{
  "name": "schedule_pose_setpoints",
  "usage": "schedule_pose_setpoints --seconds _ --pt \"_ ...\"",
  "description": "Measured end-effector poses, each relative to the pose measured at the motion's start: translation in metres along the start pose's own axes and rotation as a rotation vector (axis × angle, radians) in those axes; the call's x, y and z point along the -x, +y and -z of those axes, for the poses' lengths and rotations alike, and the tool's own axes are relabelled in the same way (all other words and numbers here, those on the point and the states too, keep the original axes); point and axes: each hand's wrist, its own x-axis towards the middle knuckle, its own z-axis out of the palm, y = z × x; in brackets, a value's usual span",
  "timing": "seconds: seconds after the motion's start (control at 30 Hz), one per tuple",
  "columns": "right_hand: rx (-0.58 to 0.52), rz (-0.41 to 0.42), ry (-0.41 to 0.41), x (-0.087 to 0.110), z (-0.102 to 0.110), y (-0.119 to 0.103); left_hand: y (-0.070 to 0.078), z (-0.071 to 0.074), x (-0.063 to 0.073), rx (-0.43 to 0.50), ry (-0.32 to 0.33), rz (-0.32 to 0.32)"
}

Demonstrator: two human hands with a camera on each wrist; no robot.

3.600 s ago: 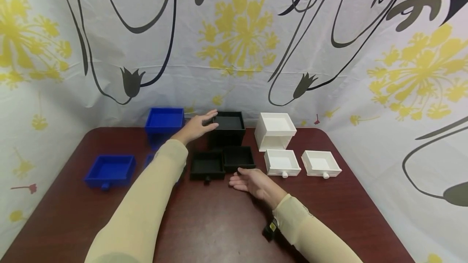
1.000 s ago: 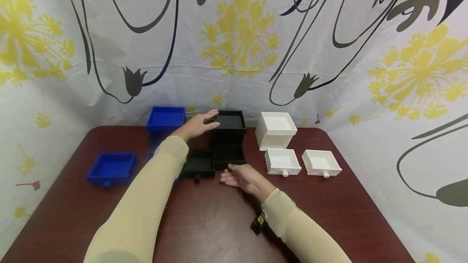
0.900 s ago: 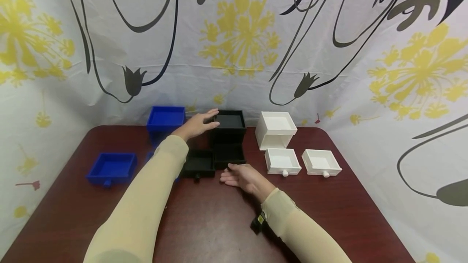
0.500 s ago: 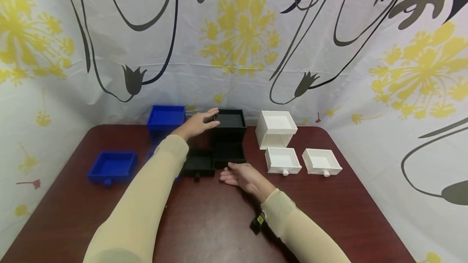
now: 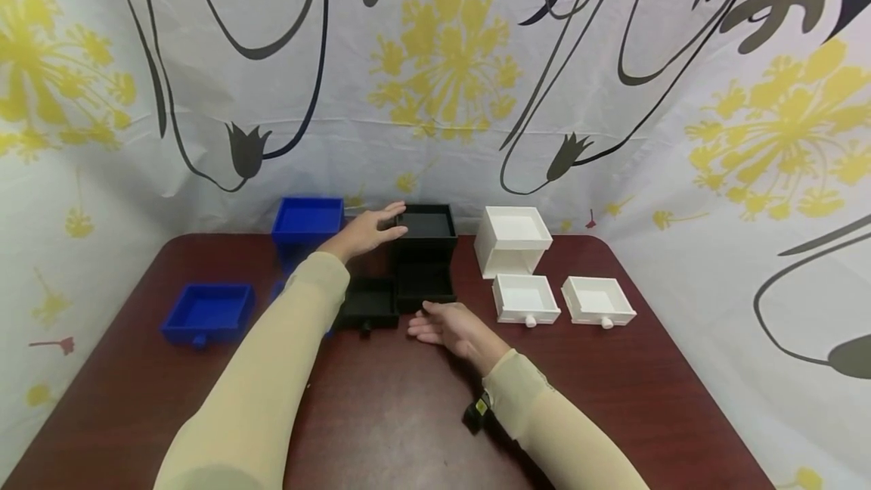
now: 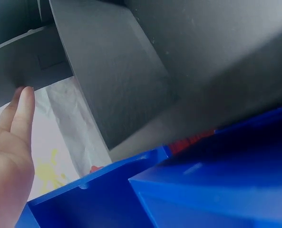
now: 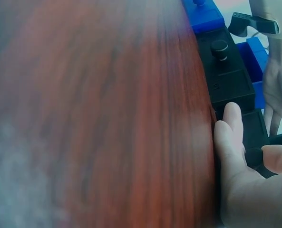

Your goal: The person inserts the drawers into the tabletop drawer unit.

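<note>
Black drawer [image 5: 426, 287], shifted left, fronts the black cabinet [image 5: 426, 239], seemingly aligned for entry; left grip [image 5: 364, 234] and right grip [image 5: 454, 329] unclenched.

Tally: three box-shaped, plastic-looking cabinets, comprising one blue cabinet [image 5: 309, 216], one black cabinet [image 5: 430, 224] and one white cabinet [image 5: 519, 228]; six shallow rectangular drawers of like material, split as two black drawers [image 5: 425, 282] [image 5: 370, 299], two white drawers [image 5: 524, 297] [image 5: 596, 298] and two blue drawers [image 5: 209, 312] [image 7: 207, 21] (second blue one mostly hidden in the head view). Also counted: two bare hands, one left hand [image 5: 362, 234] and one right hand [image 5: 457, 330], two pale-yellow fabric sleeves [image 5: 265, 369] [image 5: 551, 414], two small black wrist-worn devices [image 5: 475, 414] [image 7: 253, 23], one reddish-brown wood-grained table [image 5: 381, 414].
</note>
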Motion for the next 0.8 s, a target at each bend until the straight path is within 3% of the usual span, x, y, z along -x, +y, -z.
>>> schedule_pose_setpoints --seconds 0.8 --pt "-0.027 -0.026 0.04 -0.0064 -0.0019 -0.0033 0.0001 0.0008 0.0008 0.019 -0.008 0.003"
